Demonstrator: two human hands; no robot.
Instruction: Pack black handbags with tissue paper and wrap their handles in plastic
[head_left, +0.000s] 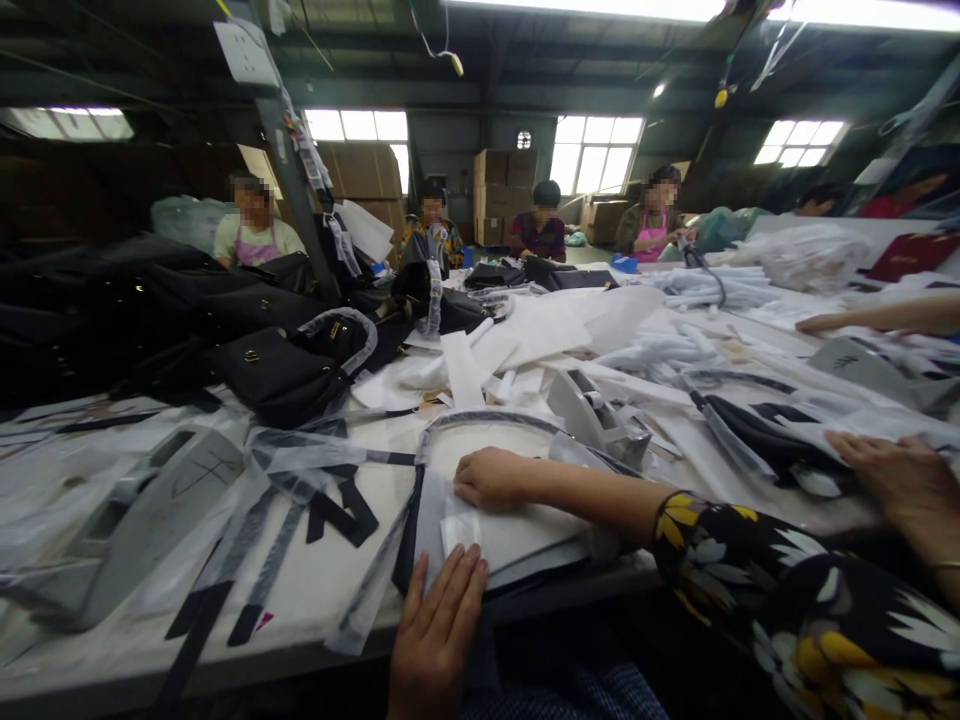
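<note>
A flat bag wrapped in white paper and clear plastic (517, 535) lies at the table's near edge, its plastic-covered handle (487, 420) arching behind it. My left hand (435, 625) rests flat on the near corner of the wrapping, fingers stretched out. My right hand (491, 478), on an arm with a floral sleeve (787, 600), sits on top of the bag with its fingers curled under. What those fingers pinch is hidden.
A grey tape dispenser (592, 410) stands just behind the bag. Plastic-wrapped black straps (330, 500) lie left, black handbags (277, 375) are piled beyond. Another person's hand (900, 480) rests on a wrapped black piece at right. White paper strips cover the middle; several workers sit along the far side.
</note>
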